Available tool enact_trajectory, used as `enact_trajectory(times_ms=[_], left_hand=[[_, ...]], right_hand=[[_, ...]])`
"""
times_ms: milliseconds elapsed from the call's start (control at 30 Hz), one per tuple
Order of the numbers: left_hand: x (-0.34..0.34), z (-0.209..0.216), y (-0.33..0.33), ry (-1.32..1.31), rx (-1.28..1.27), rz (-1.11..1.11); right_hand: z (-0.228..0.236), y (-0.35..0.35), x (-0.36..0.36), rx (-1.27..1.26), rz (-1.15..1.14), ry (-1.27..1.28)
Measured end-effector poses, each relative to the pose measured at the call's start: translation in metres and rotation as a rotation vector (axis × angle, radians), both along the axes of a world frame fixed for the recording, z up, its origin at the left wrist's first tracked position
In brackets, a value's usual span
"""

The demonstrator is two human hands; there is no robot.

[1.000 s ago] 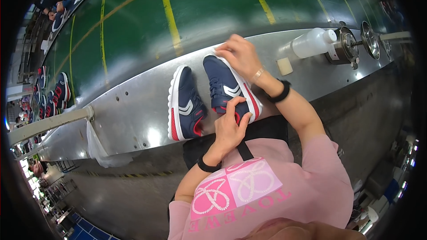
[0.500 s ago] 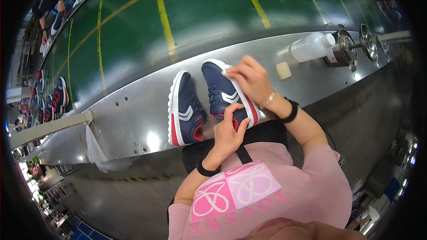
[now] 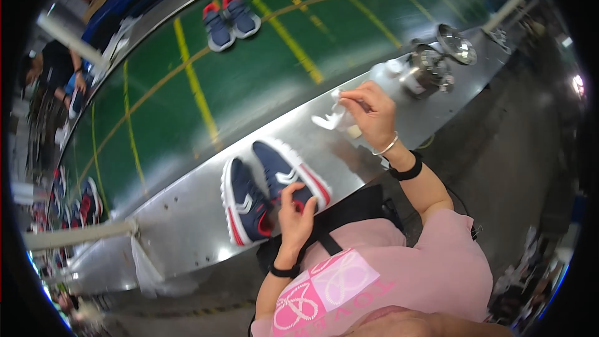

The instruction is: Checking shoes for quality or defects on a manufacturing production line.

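Note:
A pair of navy sneakers with white soles and red heel parts stands side by side on a metal ledge. My left hand (image 3: 295,221) is at the heel of the right sneaker (image 3: 279,161), thumb and forefinger curved about its collar. The left sneaker (image 3: 240,190) stands untouched beside it. Up to the right, my right hand (image 3: 372,112) is raised over the ledge, fingers pinched on a thin, curling white strip (image 3: 324,123). Its material is too blurred to tell. Partly behind the strip lies a small cream block (image 3: 354,131).
A white plastic bottle (image 3: 388,72) and a round metal pot (image 3: 426,72) stand farther right on the ledge (image 3: 187,212). Beyond it runs a green belt (image 3: 162,106) carrying another pair of navy shoes (image 3: 229,23). A pale bar (image 3: 81,235) crosses at left. A co-worker (image 3: 59,72) handles a shoe at far left.
My right hand has left the sneaker's side and moved up and right with the white strip. My left hand stays at the heel. The view has turned, bringing the far shoes into full sight.

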State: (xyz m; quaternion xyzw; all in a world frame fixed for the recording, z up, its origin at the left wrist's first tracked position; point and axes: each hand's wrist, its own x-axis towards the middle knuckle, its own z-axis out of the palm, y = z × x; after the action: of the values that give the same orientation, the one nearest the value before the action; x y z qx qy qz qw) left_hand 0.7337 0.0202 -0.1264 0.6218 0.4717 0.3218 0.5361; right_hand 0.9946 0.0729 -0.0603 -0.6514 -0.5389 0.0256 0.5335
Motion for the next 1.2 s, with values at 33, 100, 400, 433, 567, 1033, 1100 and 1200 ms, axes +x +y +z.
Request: enact_trajectory(times_ms=[33, 100, 400, 433, 567, 1033, 1100, 1200], left_hand=[[0.0, 0.003, 0.001, 0.055, 0.007, 0.0], [-0.001, 0.011, 0.006, 0.233, 0.084, -0.003], [-0.017, 0.045, 0.02, 0.262, 0.3, -0.138], [-0.023, 0.045, 0.018, 0.274, 0.306, -0.131], [-0.054, 0.043, 0.014, 0.4, 0.585, 0.07], [-0.102, 0.003, 0.02, 0.597, 0.373, 0.237], [-0.096, -0.005, 0.026, 0.226, 0.192, 0.342], [-0.075, -0.017, 0.025, -0.159, -0.217, 0.347]], right_hand=[[0.013, -0.013, 0.018, 0.08, -0.083, -0.112], [0.043, -0.036, 0.063, 0.163, -0.299, -0.386], [0.083, -0.044, 0.254, -0.258, -0.639, -0.486], [0.082, -0.042, 0.26, -0.192, -0.585, -0.521], [0.077, -0.042, 0.222, 0.077, -0.537, -0.687], [-0.094, -0.079, -0.065, -0.6, 0.686, 0.257], [-0.109, -0.08, -0.08, -0.563, 0.557, 0.446], [-0.12, -0.079, -0.094, -0.537, 0.571, 0.557]])
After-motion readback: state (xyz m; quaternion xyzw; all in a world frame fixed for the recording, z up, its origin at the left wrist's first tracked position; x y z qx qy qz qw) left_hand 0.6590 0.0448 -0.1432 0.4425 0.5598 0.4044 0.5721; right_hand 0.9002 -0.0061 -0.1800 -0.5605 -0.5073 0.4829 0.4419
